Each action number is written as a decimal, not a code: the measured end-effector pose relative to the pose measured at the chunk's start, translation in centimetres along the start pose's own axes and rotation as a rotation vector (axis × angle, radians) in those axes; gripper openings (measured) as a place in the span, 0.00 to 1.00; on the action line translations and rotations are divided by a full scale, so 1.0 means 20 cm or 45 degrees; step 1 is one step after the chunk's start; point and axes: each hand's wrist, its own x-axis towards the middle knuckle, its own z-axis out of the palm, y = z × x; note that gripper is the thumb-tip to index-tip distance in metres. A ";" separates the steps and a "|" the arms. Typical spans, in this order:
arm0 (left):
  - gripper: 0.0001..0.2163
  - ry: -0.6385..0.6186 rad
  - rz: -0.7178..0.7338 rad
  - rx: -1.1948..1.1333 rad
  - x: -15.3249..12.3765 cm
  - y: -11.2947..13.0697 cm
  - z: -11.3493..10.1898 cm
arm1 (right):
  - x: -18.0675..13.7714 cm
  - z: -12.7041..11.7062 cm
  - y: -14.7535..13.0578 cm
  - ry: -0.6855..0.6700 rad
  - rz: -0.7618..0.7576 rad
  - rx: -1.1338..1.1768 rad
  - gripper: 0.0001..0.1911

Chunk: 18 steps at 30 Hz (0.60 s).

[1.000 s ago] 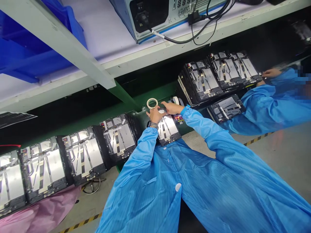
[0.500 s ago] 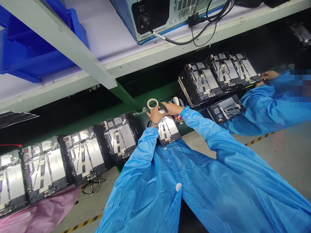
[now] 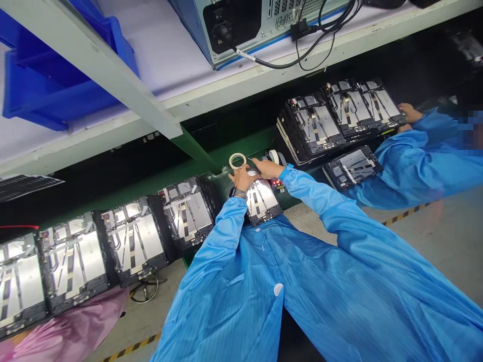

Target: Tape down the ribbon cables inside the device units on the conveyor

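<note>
My left hand, with a dark wristwatch, and my right hand meet at the top edge of a tablet-like metal-backed panel, over a small dark piece. What my fingers grip is hidden. A roll of masking tape lies just past my left fingertips, and a second roll stands beyond my right hand. Similar panels line up to my left. A co-worker's hand in a blue sleeve is at the edge of a panel stack.
A green workbench edge carries the panels. Above it stand a computer case with black cables and blue plastic bins on a white shelf. A pink cloth and yellow-black floor tape lie below.
My hands have barely moved. The co-worker's hand has shifted left and sits at the far side of the panel stack.
</note>
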 end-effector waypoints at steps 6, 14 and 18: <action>0.23 -0.017 -0.012 0.010 0.00 0.01 -0.01 | 0.00 -0.02 -0.04 0.022 0.029 -0.045 0.39; 0.24 -0.014 0.005 0.006 0.00 0.00 0.00 | 0.03 -0.02 -0.03 0.029 -0.011 -0.133 0.39; 0.25 -0.029 0.009 -0.010 -0.01 0.00 -0.01 | 0.03 -0.04 0.01 0.044 0.012 -0.096 0.48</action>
